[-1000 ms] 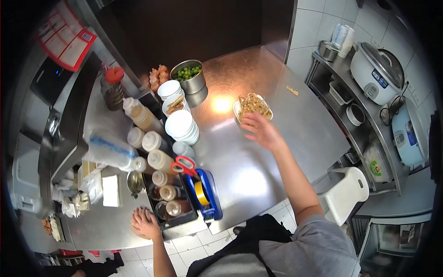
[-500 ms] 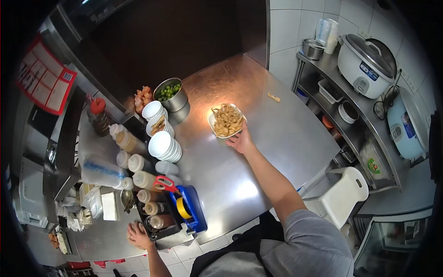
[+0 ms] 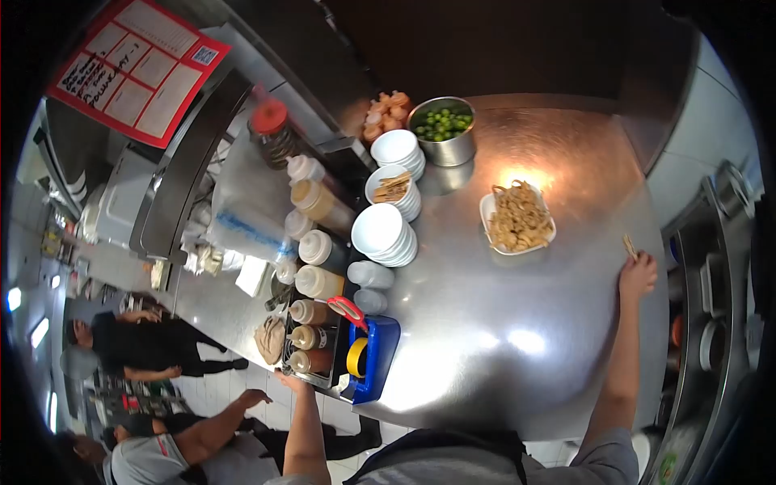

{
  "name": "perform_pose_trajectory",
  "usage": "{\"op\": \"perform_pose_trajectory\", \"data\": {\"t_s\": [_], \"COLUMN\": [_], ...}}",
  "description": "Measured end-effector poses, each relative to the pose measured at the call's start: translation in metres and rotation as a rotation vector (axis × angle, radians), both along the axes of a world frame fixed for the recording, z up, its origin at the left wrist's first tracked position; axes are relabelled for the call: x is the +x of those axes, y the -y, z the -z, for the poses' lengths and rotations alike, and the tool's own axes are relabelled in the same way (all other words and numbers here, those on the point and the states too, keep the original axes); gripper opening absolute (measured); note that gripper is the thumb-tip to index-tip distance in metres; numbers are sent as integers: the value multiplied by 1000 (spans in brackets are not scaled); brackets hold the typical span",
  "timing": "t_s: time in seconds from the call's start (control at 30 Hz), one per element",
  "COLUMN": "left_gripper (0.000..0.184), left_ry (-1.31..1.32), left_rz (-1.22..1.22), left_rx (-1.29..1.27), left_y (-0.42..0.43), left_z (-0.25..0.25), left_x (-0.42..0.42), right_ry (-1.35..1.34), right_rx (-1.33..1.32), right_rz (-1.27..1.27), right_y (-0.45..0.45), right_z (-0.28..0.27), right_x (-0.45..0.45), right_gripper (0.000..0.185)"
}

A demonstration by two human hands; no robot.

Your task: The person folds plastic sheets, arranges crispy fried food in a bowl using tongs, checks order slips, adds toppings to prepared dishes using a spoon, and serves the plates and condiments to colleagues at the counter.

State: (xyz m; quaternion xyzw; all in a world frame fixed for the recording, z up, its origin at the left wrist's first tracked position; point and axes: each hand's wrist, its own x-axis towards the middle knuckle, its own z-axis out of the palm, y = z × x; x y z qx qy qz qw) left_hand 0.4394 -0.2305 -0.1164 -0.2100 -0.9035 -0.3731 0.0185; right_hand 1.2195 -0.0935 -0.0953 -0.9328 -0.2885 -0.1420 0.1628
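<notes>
"What have the fingers got?"

"The right hand [image 3: 638, 276] pinches a small wooden piece [image 3: 629, 245], right of the dish [image 3: 486, 212]. The left hand [image 3: 291, 381], lower left of the dish, is partly hidden beside the bottles [image 3: 318, 282]; I can't tell its grip."

"Any risks?"

"A loose pinch could lose the piece over the edge of the counter [image 3: 461, 339], right of the dish. A left-hand knock might tip bottles. The fried food [image 3: 520, 222] heaped in the dish could spill if bumped."
</notes>
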Motion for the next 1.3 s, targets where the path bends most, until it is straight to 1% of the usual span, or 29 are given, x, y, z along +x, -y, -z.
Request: {"op": "perform_pose_trajectory", "data": {"t_s": [0.1, 0.2, 0.23, 0.27, 0.33, 0.37, 0.4, 0.43, 0.47, 0.5, 0.53, 0.63, 0.67, 0.73, 0.77, 0.83, 0.87, 0.93, 0.97, 1.03, 1.13, 1.2, 1.23, 1.27, 1.3], "left_gripper": [66, 66, 65, 65, 65, 65, 65, 65, 64, 64, 64, 64, 64, 63, 63, 63, 62, 58, 57, 56, 56, 55, 56, 56, 56], "left_ry": [-10, -29, -39, -46, -55, -52, -56, -59, -62, -64, -67, -88, -101, -135, -154, -118, -15, 31, 30, 29, 37, 46, 52, 59, 65], "left_rz": [-30, -65, -70, -83, -94, -103, -107, -109, -110, -99, -97, -79, -84, -93, -96, -144, -183, -245, -244, -258, -263, -266, -269, -272, -274], "left_rx": [-41, -72, -78, -84, -93, -100, -104, -107, -111, -112, -118, -131, -136, -171, -185, -210, -200, -191, -169, -176, -179, -165, -155, -146, -139], "left_y": [-2, -1, -2, -1, -1, 0, -2, -3, -4, -8, -8, -5, 1, 7, 6, 1, -4, -9, -10, -10, -12, -13, -12, -12, -11], "left_z": [-1, 1, 0, 3, 5, 5, 5, 5, 6, 5, 5, 2, 1, -2, -6, -14, -19, -34, -38, -35, -35, -46, -46, -47, -47], "left_x": [-3, -7, -8, -11, -14, -15, -15, -14, -12, -11, -10, -9, -6, 3, 8, 19, 20, 32, 35, 32, 35, 39, 39, 39, 40], "right_ry": [-119, -224, -243, -255, -640, -745, -440, -374, -369, -303, -312, -187, -213, -488, -417, -624, -344, -931, -770, -692, -1564, -1882, -2040, -2073, -2104], "right_rx": [58, 542, 671, 803, 870, 822, 926, 847, 750, 745, 588, 542, 574, 557, 498, 746, 919, 1194, 1396, 1280, 1359, 1315, 1278, 1268, 1258], "right_rz": [-122, -319, -459, -597, -814, -1041, -1152, -1247, -1300, -1334, -1395, -1311, -1348, -1410, -1367, -1160, -964, -709, -747, -420, -278, -141, -67, -75, -82], "right_y": [-18, -64, -83, -103, -140, -148, -170, -179, -188, -203, -213, -225, -221, -188, -173, -155, -147, -137, -135, -78, -64, -78, -81, -84, -78], "right_z": [7, 17, -1, -36, -61, -105, -112, -128, -132, -124, -122, -91, -90, -122, -125, -93, -66, -21, 8, -39, -29, 16, 18, 21, -5], "right_x": [14, 3, -26, -76, -170, -218, -261, -294, -323, -351, -367, -394, -386, -359, -341, -303, -277, -217, -192, -206, -195, -181, -181, -182, -199], "right_gripper": [29, 25, 24, 23, 16, 17, 18, 16, 14, 15, 20, 31, 39, 43, 43, 37, 34, 42, 42, 43, 42, 44, 46, 46, 46]}}
